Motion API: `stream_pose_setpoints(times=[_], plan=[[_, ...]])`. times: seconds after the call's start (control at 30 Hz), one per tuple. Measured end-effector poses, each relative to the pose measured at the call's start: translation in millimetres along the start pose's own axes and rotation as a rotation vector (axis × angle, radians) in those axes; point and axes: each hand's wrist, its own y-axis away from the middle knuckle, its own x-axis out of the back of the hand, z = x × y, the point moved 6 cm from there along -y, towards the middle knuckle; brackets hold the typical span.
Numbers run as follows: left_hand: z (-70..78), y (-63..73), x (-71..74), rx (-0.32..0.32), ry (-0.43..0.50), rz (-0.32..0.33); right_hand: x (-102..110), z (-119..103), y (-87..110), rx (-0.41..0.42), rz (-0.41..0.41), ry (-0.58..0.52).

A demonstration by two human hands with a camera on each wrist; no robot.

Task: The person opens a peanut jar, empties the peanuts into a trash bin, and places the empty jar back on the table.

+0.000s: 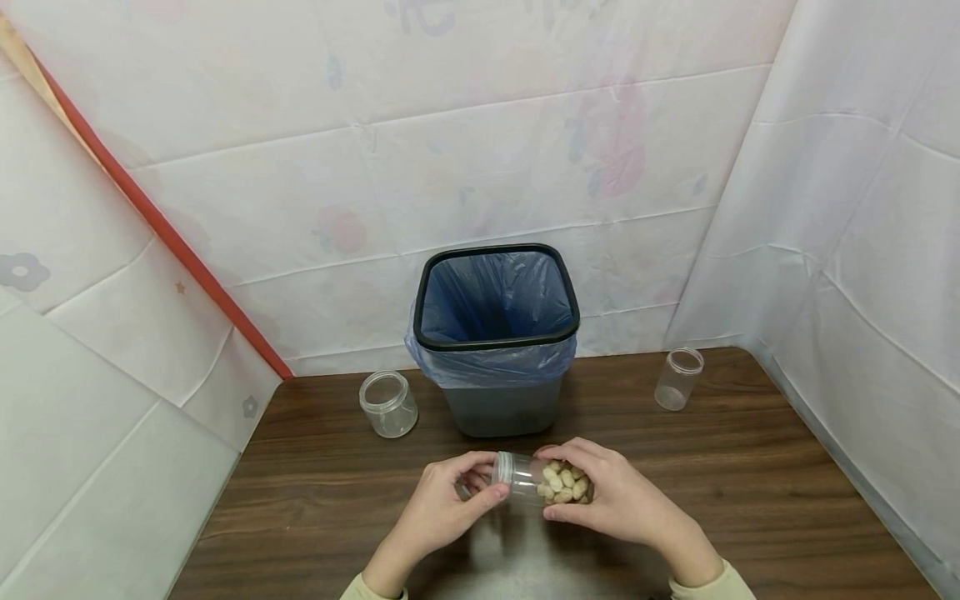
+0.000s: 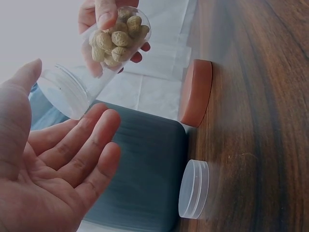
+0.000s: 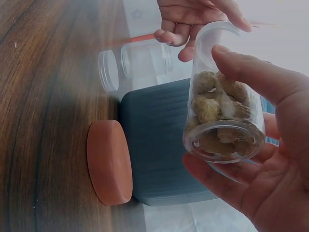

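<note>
A clear jar lies tilted on its side between my hands, with unshelled peanuts gathered toward its base. My right hand grips it near the base, thumb on one side and fingers around the other. At the pale ridged end is my left hand, its thumb and loosely extended fingers on either side. Whether that end is capped cannot be told. On the table behind the hands are a translucent lid and a terracotta-coloured round piece.
A dark bin with a blue bag liner stands just beyond the hands. Left of it is a wide uncovered clear jar; at the right stands a narrow uncovered one. Patterned white sheeting surrounds the wooden table.
</note>
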Motion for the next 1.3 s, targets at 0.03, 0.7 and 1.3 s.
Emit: stream_pose_setpoints(times=[0.03,0.7,1.3], plan=[[-0.3,0.0,-0.2,0.003,0.001,-0.002,0,0,0.0,0.002,0.002,0.002],[-1.6,0.5,-6.7,-0.142,0.053,-0.07,-4,12,0.6,-0.045,-0.018,-0.03],[-5.9,1.5,-10.5,-0.177,-0.048,-0.126,-6,18,1.8,-0.039,-0.012,-0.018]])
